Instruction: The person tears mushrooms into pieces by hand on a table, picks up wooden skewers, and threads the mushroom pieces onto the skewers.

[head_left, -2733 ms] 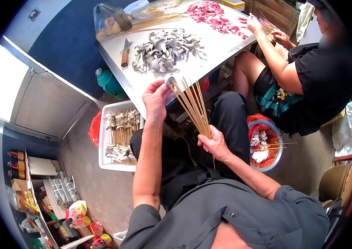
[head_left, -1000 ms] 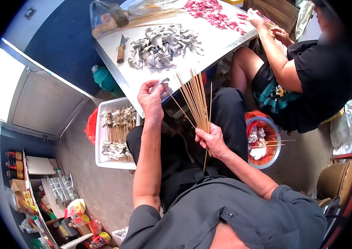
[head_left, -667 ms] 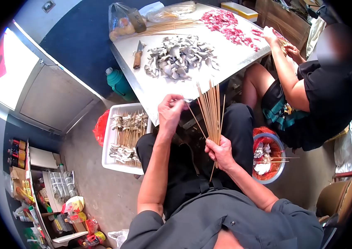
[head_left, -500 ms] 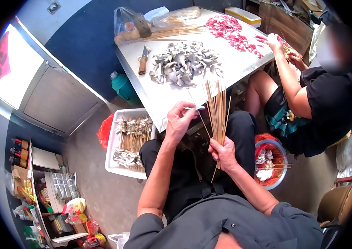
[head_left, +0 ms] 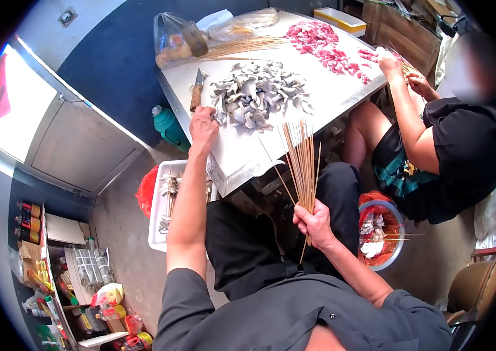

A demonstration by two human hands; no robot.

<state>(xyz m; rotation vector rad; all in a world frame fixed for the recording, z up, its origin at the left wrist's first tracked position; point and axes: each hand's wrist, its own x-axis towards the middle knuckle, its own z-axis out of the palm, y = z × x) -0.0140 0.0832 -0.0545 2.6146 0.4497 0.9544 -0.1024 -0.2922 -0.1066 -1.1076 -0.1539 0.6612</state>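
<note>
My right hand [head_left: 314, 223] is wrapped round the lower part of a bundle of thin wooden skewers [head_left: 301, 169], which fan upward over my lap; one skewer leans out to the left, and a small white piece shows on it. My left hand [head_left: 204, 124] is at the left edge of the pile of grey mushroom pieces [head_left: 255, 93] on the table, just below the knife [head_left: 196, 93]. Its fingers are curled together, and a grey mushroom piece shows at the fingertips. A white tray [head_left: 155, 225] with mushroom skewers is partly hidden behind my left forearm.
Across the table [head_left: 230, 161] lie red meat pieces [head_left: 321, 44], loose skewers and a plastic bag [head_left: 172, 41]. A co-worker [head_left: 417, 126] sits at the right with skewers in hand. A lined bucket [head_left: 399, 234] stands beside my knee; a teal flask [head_left: 170, 127] is left of the table.
My left hand has left the leaning skewer and moved up and left to the mushroom pile. My right hand has kept its hold on the bundle.
</note>
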